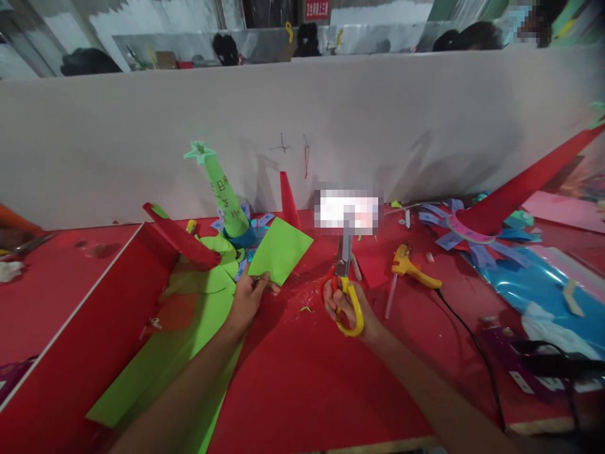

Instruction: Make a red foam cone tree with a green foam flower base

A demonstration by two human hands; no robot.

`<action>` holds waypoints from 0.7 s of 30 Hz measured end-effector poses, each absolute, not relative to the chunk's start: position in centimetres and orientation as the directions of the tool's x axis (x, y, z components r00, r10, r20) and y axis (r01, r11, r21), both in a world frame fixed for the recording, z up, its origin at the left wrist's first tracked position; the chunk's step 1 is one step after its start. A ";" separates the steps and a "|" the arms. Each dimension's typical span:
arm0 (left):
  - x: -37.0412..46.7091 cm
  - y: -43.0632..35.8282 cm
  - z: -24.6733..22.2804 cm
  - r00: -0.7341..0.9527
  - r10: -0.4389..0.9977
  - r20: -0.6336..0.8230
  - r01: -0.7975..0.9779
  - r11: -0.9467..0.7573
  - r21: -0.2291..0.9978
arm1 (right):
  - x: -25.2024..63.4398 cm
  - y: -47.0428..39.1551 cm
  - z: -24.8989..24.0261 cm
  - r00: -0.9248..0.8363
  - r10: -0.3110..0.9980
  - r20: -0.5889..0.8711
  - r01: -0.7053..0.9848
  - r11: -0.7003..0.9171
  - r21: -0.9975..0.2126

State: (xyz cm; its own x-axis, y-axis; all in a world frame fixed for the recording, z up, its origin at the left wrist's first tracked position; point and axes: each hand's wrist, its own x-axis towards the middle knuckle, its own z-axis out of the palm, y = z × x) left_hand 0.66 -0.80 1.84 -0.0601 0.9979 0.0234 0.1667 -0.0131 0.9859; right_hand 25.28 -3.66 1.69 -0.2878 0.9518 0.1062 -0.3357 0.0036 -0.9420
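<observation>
My left hand point(251, 291) pinches the lower left edge of a green square of paper point(282, 251), which is tilted up over the red table. In my right hand point(348, 304) is a pair of scissors point(348, 277) with one red and one yellow handle, blades pointing away from me. The scissors stand apart from the paper, to its right. Under and beside my left forearm lie large green sheets point(208, 340). A small green scrap point(306, 309) rests on the table between my hands.
A yellow glue gun point(411, 268) with a black cord lies right. Behind my left hand stands a green paper cone point(225, 195) with a star; a red cone point(520, 183) leans at far right. A red divider point(85, 315) runs along the left; a pale partition point(227, 113) closes the back.
</observation>
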 end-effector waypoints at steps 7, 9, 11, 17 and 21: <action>0.2 -0.3 1.5 -0.073 0.995 0.069 0.272 -0.047 0.961 | 25.2 -3.7 1.3 -0.292 0.950 0.115 -0.341 0.009 -0.940; 0.3 -0.3 1.6 -0.099 0.992 0.084 0.263 -0.056 0.963 | 25.2 -3.7 1.2 -0.302 0.948 0.099 -0.337 -0.009 -0.941; 0.5 -0.4 2.3 -0.133 0.985 0.107 0.226 -0.075 0.971 | 25.3 -3.7 1.2 -0.327 0.941 0.085 -0.311 -0.023 -0.950; 3.0 1.2 7.1 -0.124 0.976 0.177 0.024 -0.176 0.984 | 24.5 -4.0 0.1 -0.370 0.915 0.159 -0.266 0.060 -0.962; 5.1 3.4 10.3 -0.106 0.957 0.269 -0.064 -0.277 0.959 | 23.9 -4.5 -1.0 -0.378 0.902 0.208 -0.201 0.139 -0.970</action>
